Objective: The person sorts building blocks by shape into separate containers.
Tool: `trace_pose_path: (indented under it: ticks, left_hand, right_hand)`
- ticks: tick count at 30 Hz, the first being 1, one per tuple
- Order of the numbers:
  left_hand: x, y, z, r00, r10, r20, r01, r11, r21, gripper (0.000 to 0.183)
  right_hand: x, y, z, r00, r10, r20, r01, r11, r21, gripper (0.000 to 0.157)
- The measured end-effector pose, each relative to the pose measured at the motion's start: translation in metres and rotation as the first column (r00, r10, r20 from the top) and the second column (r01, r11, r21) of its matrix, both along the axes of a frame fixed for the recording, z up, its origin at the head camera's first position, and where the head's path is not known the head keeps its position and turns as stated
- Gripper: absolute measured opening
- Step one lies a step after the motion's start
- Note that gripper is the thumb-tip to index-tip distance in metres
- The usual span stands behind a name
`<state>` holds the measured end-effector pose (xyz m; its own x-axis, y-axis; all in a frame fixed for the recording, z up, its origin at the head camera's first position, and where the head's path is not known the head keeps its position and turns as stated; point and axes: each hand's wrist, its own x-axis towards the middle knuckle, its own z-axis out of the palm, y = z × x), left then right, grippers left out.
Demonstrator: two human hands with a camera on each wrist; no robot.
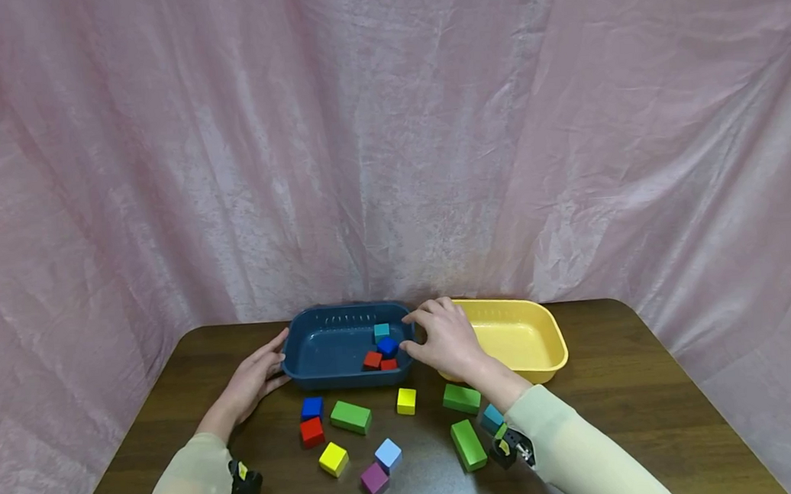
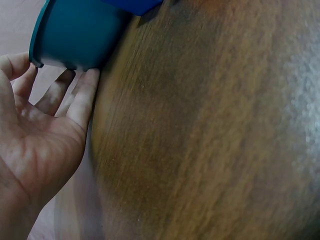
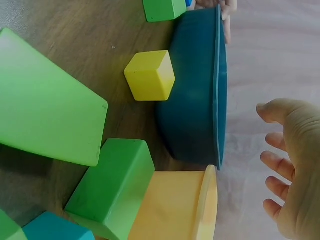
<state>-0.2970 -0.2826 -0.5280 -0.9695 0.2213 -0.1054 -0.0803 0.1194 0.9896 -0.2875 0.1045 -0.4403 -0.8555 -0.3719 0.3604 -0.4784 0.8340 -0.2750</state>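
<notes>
At the left end of the dark blue basket (image 1: 329, 380), my left hand (image 1: 250, 383) touches the wall with extended fingers. The left wrist view shows those fingertips right under the rim. My right hand (image 1: 449, 339) hovers over the basket's right end, thumb and fingers spread apart with nothing between them. Inside the basket near that hand lie a blue cube (image 1: 387, 346), a teal cube (image 1: 381, 332) and two red blocks, one red block (image 1: 372, 360) beside the other. In the right wrist view, the right hand (image 3: 300, 160) is above rim height.
A yellow basket (image 1: 522, 338) stands right of the blue one, partly behind my right forearm. In front lie several blocks, among them a yellow cube (image 1: 406, 401), a green block (image 1: 351, 417), a red cube (image 1: 312, 433) and a purple cube (image 1: 374, 480). A pink curtain (image 1: 388, 140) hangs behind.
</notes>
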Motion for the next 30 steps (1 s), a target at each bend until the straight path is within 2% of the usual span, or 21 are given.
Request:
trace_pose_path:
  ticks: [9,15,30]
  left_hand:
    - [-0.001,0.001,0.000,1.000,0.001,-0.005,-0.001,1.000,-0.007,0.057]
    - [0.000,0.001,0.000,1.000,-0.011,-0.017,0.011,1.000,-0.018,0.057]
    - [0.000,0.003,0.002,1.000,0.010,-0.009,-0.010,0.999,-0.035,0.058]
  right_hand:
    - [0.009,0.007,0.002,0.999,0.035,-0.039,-0.035,0.999,-0.002,0.040]
    - [0.014,0.011,0.002,0.998,0.043,-0.038,-0.044,0.999,-0.012,0.039]
    - [0.024,0.018,-0.005,0.997,0.069,-0.036,-0.071,0.997,-0.041,0.037]
